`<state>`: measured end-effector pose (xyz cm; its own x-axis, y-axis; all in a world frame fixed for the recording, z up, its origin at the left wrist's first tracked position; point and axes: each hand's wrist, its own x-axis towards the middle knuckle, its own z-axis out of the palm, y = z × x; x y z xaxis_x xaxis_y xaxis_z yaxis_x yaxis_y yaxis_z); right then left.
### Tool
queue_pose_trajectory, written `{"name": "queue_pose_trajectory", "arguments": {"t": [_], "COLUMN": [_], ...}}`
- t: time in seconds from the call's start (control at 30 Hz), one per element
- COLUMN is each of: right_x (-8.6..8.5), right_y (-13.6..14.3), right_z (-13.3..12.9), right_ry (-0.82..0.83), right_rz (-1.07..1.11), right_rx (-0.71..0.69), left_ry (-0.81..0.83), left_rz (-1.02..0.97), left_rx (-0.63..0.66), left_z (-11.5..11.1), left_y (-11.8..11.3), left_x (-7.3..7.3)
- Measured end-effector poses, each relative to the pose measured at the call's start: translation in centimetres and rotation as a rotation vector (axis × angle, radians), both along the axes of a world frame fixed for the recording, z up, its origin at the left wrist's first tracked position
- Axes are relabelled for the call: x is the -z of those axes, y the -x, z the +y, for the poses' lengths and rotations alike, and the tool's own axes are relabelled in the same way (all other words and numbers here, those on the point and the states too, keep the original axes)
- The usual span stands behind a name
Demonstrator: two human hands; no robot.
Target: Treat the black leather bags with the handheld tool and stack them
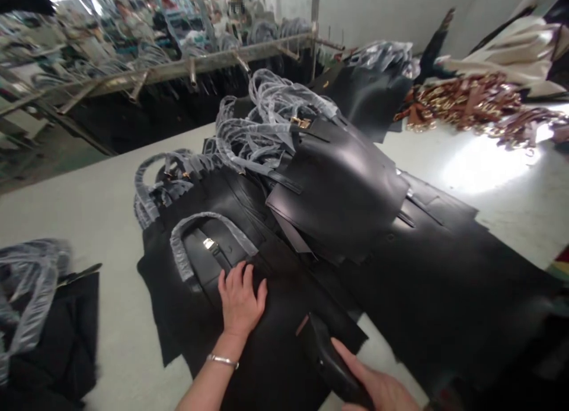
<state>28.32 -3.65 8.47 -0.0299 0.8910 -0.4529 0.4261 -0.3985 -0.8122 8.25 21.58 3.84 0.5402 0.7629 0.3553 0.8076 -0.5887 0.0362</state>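
Note:
My left hand lies palm down, fingers a little apart, on a black leather bag panel. Just beyond its fingertips are a dark strap with a shiny metal clasp and a bag handle wrapped in clear plastic, arching over the panel's far part. At the lower right, my right hand is closed around a smooth black, curved object that looks like a handheld tool. A brownish edge shows at its tip, above the panel; its exact kind is unclear. The lower end is hidden by my hand and the frame edge.
More black leather panels with plastic-wrapped handles are heaped beyond and to the right. Another bag piece lies at left on the pale table. Brown straps with gold hardware are piled far right. A metal rack stands behind.

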Motion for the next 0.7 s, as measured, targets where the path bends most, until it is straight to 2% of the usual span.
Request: {"name": "queue_pose_trajectory", "arguments": {"t": [0.33,0.7], "right_x": [-0.9,-0.8], "right_y": [1.5,2.0], "right_z": [-0.4,-1.3], "right_ry": [0.071,0.045], "right_rz": [-0.08,-0.002], "right_rx": [0.042,0.103], "left_ry": [0.028,0.044], "left_rz": [0.004,0.0], "left_rx": [0.002,0.011], "left_z": [-0.2,-0.1], "left_y": [0.0,0.0], "left_x": [0.0,-0.5]}}
